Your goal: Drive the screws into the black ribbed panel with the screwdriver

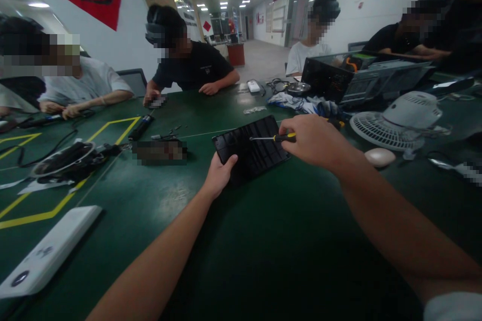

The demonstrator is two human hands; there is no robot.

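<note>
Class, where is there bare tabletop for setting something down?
The green tabletop is bare between the left forearm and right forearm, and between the left forearm and long white block. It is crowded at right, around the white plastic fan.

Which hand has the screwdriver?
The right hand: it grips the yellow-and-black screwdriver. The left hand instead holds the flat black panel by its near-left edge.

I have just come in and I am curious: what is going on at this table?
The person's left hand holds a flat, black, tablet-like device by its near left edge, with the thumb on its face. The right hand grips a yellow-and-black screwdriver, with its shaft over the device; whether the tip touches it, I cannot tell. A pale fan stands to the right on the green table.
</note>
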